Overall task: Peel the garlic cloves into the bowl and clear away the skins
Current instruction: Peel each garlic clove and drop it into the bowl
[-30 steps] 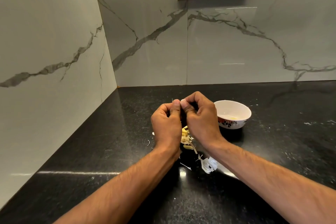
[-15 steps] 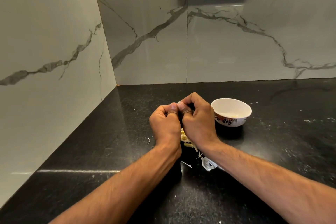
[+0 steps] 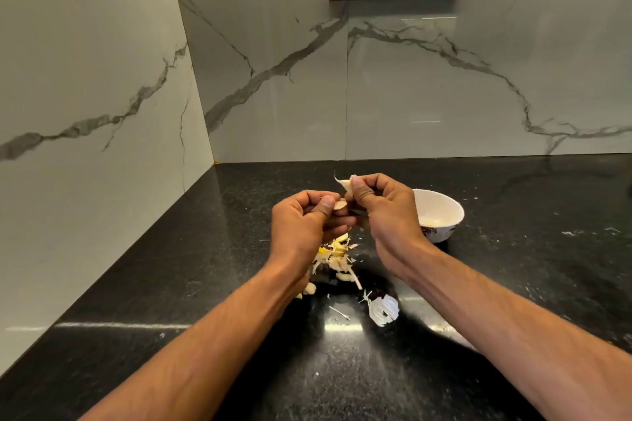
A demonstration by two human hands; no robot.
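Head view, left hand (image 3: 307,222) pinching clove (image 3: 340,205), right hand (image 3: 383,212) pinching skin (image 3: 343,184) (clove mostly hidden)

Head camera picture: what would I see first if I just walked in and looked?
Two bare hands meet in the middle, above the shiny black stone counter: the left hand pinches a small pale garlic clove, and the right hand pulls a thin white papery skin up off it. Just below them lies a messy pile of yellowish-white peelings, and a round white bowl sits to the right.
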